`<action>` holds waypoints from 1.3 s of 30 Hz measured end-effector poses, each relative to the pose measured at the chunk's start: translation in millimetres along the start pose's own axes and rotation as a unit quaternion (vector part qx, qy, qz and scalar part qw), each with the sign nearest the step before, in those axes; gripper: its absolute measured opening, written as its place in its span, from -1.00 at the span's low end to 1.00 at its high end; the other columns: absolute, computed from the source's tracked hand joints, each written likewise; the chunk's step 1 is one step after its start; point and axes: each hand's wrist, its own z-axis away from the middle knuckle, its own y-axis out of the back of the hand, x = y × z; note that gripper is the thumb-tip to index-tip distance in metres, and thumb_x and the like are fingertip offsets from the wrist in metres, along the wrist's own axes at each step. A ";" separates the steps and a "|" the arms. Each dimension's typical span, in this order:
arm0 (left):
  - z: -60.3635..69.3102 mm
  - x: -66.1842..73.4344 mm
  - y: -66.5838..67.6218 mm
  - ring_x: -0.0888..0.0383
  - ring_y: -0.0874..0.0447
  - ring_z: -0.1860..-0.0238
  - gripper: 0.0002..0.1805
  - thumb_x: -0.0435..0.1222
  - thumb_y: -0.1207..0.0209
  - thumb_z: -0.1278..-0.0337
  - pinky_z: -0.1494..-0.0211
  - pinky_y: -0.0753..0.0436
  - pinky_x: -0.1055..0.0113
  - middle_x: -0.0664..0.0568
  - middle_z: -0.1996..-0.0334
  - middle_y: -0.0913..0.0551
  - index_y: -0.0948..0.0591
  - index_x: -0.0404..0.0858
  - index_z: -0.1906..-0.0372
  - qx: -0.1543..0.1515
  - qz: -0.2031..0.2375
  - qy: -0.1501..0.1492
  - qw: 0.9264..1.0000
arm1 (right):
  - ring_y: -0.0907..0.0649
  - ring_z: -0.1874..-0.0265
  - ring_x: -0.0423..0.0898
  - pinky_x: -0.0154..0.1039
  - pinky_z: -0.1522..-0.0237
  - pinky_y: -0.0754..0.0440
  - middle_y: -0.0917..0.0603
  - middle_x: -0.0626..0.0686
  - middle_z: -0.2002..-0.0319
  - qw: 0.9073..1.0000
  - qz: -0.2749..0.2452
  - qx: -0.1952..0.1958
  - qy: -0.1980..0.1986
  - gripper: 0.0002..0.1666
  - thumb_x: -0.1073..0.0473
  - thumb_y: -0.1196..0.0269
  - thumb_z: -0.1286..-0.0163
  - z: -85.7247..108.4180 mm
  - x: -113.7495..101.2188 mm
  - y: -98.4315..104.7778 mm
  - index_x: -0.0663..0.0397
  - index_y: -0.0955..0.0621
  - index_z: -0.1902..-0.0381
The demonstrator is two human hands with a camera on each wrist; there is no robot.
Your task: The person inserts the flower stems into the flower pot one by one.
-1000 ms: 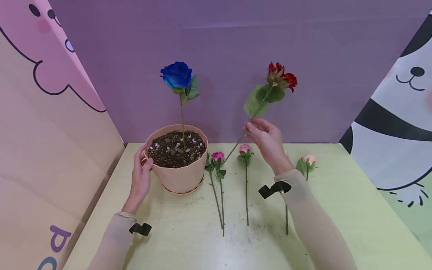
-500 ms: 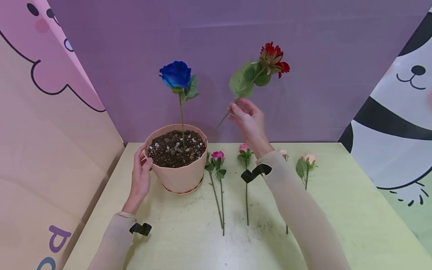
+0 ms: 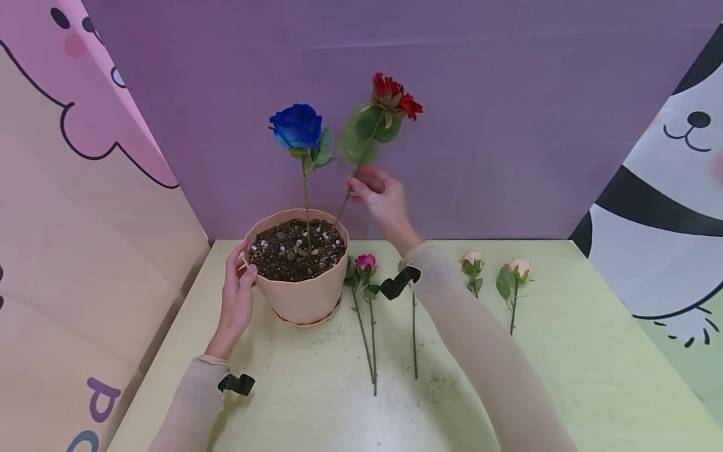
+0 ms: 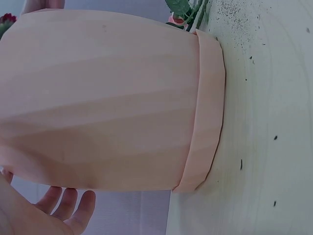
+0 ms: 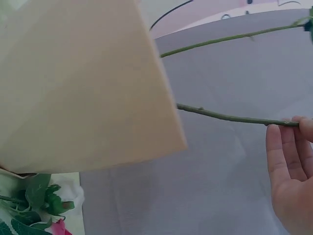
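My left hand (image 3: 236, 298) holds the left side of a pink flowerpot (image 3: 302, 298), thumb near the rim. Three fingertips (image 4: 84, 205) show beyond its side in the left wrist view. A blue rose (image 3: 296, 127) stands upright in the pot's dark soil (image 3: 279, 254). My right hand (image 3: 383, 201) pinches the stem (image 5: 230, 117) of a red flower (image 3: 391, 97) with broad green leaves, tilted to the right. Its lower end is at the pot's back right rim; the pot wall hides it in the right wrist view, and I cannot tell whether it touches soil.
Two stemmed flowers, one with a magenta bloom (image 3: 366, 262), lie right of the pot. Another stem (image 3: 415, 339) lies partly under my right forearm. Two pale peach roses (image 3: 472, 258) lie farther right. Soil crumbs dot the table (image 3: 316, 402); a purple backdrop (image 3: 508, 144) stands behind.
My right hand has carried the red flower up and left, from above the table to the pot's right rim, tilting it more upright. My left hand and the pot have stayed put.
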 end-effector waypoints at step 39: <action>11.0 1.5 6.4 -0.07 -0.36 -0.43 -0.39 -0.26 0.21 -0.68 -0.28 -0.42 0.46 -0.23 -0.55 -0.29 -0.13 -0.07 -0.70 0.020 -0.007 0.001 1.000 | -0.77 0.33 -0.04 -0.32 0.28 -0.53 -0.83 0.01 0.33 0.946 0.283 -0.098 0.127 -0.74 0.20 -0.11 -0.67 34.5 55.3 -52.5 0.07 -0.72 0.19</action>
